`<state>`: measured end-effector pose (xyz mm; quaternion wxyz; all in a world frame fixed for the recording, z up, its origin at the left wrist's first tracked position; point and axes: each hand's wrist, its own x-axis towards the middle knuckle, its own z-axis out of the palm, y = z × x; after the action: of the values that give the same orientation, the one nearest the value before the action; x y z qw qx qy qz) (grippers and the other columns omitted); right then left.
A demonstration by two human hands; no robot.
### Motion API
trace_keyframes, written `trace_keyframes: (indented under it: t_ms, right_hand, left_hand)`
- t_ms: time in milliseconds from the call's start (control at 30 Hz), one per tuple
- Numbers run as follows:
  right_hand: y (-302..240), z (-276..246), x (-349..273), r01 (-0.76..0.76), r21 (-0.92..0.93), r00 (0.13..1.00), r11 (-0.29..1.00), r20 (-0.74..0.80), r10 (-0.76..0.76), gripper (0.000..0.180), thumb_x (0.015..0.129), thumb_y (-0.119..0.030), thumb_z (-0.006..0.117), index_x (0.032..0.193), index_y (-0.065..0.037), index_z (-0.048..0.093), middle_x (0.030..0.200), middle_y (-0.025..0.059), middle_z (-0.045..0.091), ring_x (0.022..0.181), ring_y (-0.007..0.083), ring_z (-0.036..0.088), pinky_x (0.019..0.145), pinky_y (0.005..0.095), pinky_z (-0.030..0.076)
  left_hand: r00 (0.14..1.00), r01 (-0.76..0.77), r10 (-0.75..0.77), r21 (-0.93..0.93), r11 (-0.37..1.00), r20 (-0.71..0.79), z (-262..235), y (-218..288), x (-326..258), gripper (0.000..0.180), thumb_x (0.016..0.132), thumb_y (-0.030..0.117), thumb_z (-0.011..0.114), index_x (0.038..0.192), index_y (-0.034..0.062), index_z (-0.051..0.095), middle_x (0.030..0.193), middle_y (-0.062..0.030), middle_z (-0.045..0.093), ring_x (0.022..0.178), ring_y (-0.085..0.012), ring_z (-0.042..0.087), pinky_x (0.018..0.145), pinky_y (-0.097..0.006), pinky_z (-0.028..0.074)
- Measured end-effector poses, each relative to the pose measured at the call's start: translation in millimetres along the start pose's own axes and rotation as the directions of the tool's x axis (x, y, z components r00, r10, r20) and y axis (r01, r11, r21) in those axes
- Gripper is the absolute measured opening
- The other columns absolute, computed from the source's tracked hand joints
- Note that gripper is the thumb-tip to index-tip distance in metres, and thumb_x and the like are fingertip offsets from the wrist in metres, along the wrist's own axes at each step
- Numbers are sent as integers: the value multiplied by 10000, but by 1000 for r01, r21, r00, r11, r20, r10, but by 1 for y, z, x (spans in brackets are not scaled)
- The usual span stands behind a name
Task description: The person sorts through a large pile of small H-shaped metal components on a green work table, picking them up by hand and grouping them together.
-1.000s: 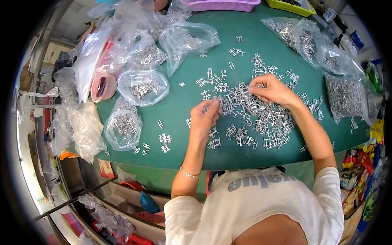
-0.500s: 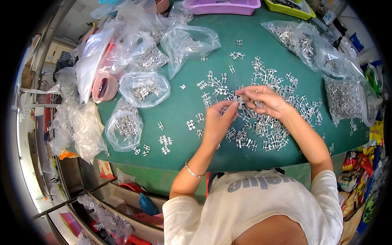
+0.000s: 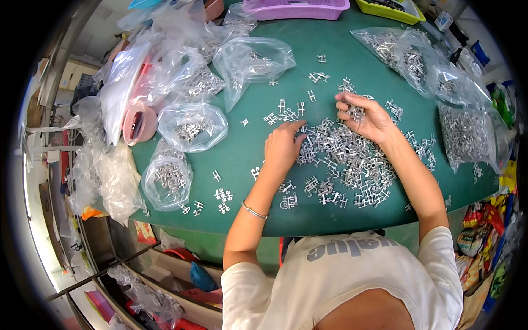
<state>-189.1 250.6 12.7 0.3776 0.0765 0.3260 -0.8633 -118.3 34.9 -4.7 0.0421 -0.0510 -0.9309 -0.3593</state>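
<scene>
Small silvery metal pieces with cross-bars and looped ends lie heaped in a loose pile point(image 3: 352, 157) on the green tabletop. At the pile's left edge my left hand point(image 3: 282, 146) reaches down, its thumb apart from the fingers and the fingertips at the outermost pieces. I see nothing held in it. My right hand point(image 3: 367, 118) is curled palm-up over the far part of the pile. Several of the same metal pieces point(image 3: 356, 113) sit in its palm, under the bent fingers. Smaller clusters point(image 3: 224, 195) are set out left of my left forearm.
Clear plastic bags of metal pieces stand on the left, among them an open one point(image 3: 193, 127). More filled bags point(image 3: 465, 135) lie at the right. A purple basket point(image 3: 297, 10) and a yellow-green tray point(image 3: 390, 12) stand at the far edge. A pink container point(image 3: 140, 124) is at the left.
My hands, close together over the pile before, have moved apart. The left went left and down to the pile's edge; the right drew back rightward, with metal pieces showing in its palm.
</scene>
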Motion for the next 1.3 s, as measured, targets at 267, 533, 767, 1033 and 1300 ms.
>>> trace_keyframes:
  t_ms: [267,533,767,1033,1300]
  right_hand:
    - [-54,-3,-53,386,-307,871,870,-188,-453,122,842,-138,565,871,-23,539,603,1,459,454,60,374,354,186,241]
    - [-158,-75,-24,9,-978,363,208,-191,-912,491,855,-297,571,1209,20,446,1168,189,512,1090,260,489,866,355,406]
    - [-52,-13,-61,173,-982,614,-74,167,-772,447,878,-315,533,1208,-22,461,1150,126,537,1069,226,506,896,348,405]
    - [30,19,-83,196,-609,979,768,73,-191,216,915,-169,500,1024,10,550,844,65,586,742,127,592,580,250,489]
    - [-1,-4,-133,128,-514,970,848,-115,-216,212,916,-168,487,1046,-6,527,834,96,604,642,135,597,481,223,468]
  left_hand:
    - [986,-106,89,115,988,143,-7,-3,11,244,741,89,654,983,84,627,886,-143,623,764,-333,598,657,-389,469]
    - [998,-59,59,-21,998,35,-5,4,11,223,758,83,648,971,32,606,687,-143,584,601,-304,567,583,-375,447]
    - [998,56,-65,-439,897,-5,-15,47,-12,196,747,16,666,940,10,628,612,61,434,568,-27,383,500,-190,325]
    - [998,-49,62,-409,911,17,-2,96,-33,260,714,0,693,960,31,615,569,29,407,532,-50,377,498,-195,330]
    - [1000,-4,0,-221,975,-18,0,62,-41,231,738,33,680,959,36,613,560,-45,463,477,-133,407,472,-267,365]
